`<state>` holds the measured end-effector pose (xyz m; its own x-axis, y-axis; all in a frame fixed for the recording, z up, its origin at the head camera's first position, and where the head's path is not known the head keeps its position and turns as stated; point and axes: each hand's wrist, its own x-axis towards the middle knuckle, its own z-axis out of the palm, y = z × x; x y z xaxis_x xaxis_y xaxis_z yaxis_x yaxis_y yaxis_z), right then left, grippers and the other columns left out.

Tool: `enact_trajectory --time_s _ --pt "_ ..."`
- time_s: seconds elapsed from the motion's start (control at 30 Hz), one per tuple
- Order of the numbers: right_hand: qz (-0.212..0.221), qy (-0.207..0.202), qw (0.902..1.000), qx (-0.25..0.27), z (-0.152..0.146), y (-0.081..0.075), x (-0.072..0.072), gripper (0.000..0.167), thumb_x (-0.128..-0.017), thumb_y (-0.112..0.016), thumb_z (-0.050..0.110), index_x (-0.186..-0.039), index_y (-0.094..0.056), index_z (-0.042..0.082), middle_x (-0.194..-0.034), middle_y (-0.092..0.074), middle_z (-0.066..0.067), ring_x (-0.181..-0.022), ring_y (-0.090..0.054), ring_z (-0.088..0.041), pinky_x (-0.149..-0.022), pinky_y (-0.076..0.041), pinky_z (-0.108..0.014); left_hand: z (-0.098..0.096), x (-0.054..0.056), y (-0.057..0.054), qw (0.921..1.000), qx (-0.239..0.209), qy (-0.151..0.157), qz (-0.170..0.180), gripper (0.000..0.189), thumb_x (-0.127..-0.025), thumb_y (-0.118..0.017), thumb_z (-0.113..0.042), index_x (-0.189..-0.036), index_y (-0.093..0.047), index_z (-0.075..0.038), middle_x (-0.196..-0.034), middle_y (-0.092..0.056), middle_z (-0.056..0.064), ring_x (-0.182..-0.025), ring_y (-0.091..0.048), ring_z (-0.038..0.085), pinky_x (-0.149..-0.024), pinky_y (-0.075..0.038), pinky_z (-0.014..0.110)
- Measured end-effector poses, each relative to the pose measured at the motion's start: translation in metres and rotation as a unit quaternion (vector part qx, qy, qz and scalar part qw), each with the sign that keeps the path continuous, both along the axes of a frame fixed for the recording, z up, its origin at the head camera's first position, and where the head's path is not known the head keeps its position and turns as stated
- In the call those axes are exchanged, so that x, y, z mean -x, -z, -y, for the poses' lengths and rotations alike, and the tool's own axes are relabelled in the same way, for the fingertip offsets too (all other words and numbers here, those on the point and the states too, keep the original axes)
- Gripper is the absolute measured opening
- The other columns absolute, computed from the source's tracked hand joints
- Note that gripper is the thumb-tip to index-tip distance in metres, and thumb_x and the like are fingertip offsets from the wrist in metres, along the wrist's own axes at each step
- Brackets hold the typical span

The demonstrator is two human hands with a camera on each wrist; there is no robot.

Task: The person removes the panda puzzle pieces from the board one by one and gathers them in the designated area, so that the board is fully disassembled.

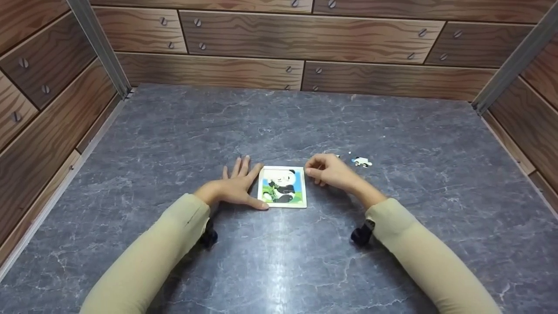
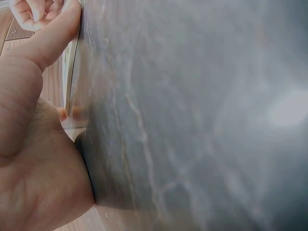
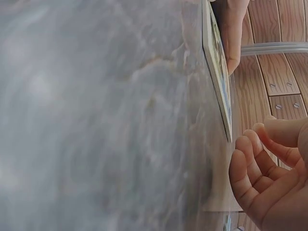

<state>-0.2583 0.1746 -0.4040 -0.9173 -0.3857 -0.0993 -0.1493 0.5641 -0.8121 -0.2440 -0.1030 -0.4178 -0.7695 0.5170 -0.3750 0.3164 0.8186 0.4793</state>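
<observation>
Head view: On a dark marbled tabletop (image 1: 279, 122), a panda jigsaw puzzle (image 1: 285, 187) is lying flat in its white frame (image 1: 287, 206) between a person's two hands. The left hand (image 1: 235, 187) is resting with fingers spread wide, thumb and forefinger touching the frame's left corners but gripping nothing. The right hand (image 1: 333, 172) is curling beside the upper right corner; a loose jigsaw piece (image 1: 361, 162) is lying just beyond.

Left wrist view: The frame is showing edge-on past the left thumb, looking thin.

Right wrist view: The right fingers are bending inward, thumb close to forefinger; whether they are pinching a small piece, the angle leaves unclear. The puzzle is looking light and stiff, probably prone to sliding on the smooth surface and shedding pieces if tilted; opposite frame edges are offering the safest hold.
</observation>
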Motion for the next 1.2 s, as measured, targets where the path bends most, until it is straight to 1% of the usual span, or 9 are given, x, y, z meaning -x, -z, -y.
enact_trajectory --time_s 0.23,0.47,0.57,0.83,0.97,1.2 --pt "0.011 -0.006 0.9999 0.0 0.008 0.001 0.001 0.016 -0.09 -0.06 0.012 -0.098 -0.064 -0.001 -0.087 -0.06 -0.012 -0.066 -0.055 -0.019 -0.057 -0.049 -0.029 0.001 -0.001 0.0 1.0 0.001 0.0 -0.002 0.116 -0.071 -0.065 -0.066 -0.15 0.007 -0.022 -0.148 0.028 0.017 -0.133 0.029 0.031 -0.101 0.017 0.058" --pt "0.011 0.002 0.9999 -0.002 0.015 0.005 0.006 0.015 -0.091 -0.059 0.011 -0.098 -0.064 -0.001 -0.085 -0.06 -0.009 -0.065 -0.055 -0.017 -0.055 -0.048 -0.027 0.001 -0.001 -0.002 1.0 0.002 -0.001 0.002 0.115 -0.071 -0.065 -0.066 -0.15 0.007 -0.023 -0.148 0.029 0.016 -0.133 0.029 0.031 -0.101 0.017 0.059" --pt "0.011 -0.001 0.9999 -0.002 0.016 0.006 0.008 0.016 -0.091 -0.058 0.011 -0.099 -0.064 -0.002 -0.084 -0.06 -0.009 -0.064 -0.055 -0.017 -0.054 -0.048 -0.026 0.001 -0.001 -0.002 1.0 0.006 -0.001 0.003 0.115 -0.072 -0.065 -0.066 -0.15 0.007 -0.023 -0.148 0.029 0.016 -0.133 0.029 0.032 -0.101 0.017 0.059" --pt "0.019 -0.011 0.9994 -0.028 0.018 0.008 0.012 0.016 -0.092 -0.056 0.008 -0.1 -0.065 -0.002 -0.079 -0.058 -0.005 -0.063 -0.051 -0.015 -0.053 -0.044 -0.024 -0.001 -0.001 -0.002 1.0 0.003 -0.001 0.0 0.115 -0.072 -0.065 -0.066 -0.15 0.007 -0.023 -0.147 0.029 0.017 -0.133 0.029 0.032 -0.101 0.017 0.059" --pt "0.015 -0.015 0.9992 -0.034 0.021 0.008 0.012 0.015 -0.092 -0.055 0.008 -0.099 -0.064 -0.002 -0.079 -0.058 -0.005 -0.062 -0.05 -0.014 -0.052 -0.044 -0.023 -0.001 -0.001 -0.002 1.0 0.006 -0.001 0.001 0.115 -0.072 -0.065 -0.066 -0.15 0.008 -0.023 -0.147 0.029 0.018 -0.133 0.029 0.032 -0.101 0.016 0.059" --pt "-0.023 -0.031 0.9977 -0.056 0.024 0.008 0.013 0.014 -0.092 -0.056 0.009 -0.096 -0.065 -0.002 -0.077 -0.06 -0.006 -0.054 -0.049 -0.012 -0.046 -0.041 -0.022 0.0 0.0 0.0 1.0 0.007 -0.002 -0.002 0.115 -0.071 -0.064 -0.067 -0.15 0.007 -0.023 -0.147 0.029 0.018 -0.133 0.029 0.032 -0.101 0.016 0.059"
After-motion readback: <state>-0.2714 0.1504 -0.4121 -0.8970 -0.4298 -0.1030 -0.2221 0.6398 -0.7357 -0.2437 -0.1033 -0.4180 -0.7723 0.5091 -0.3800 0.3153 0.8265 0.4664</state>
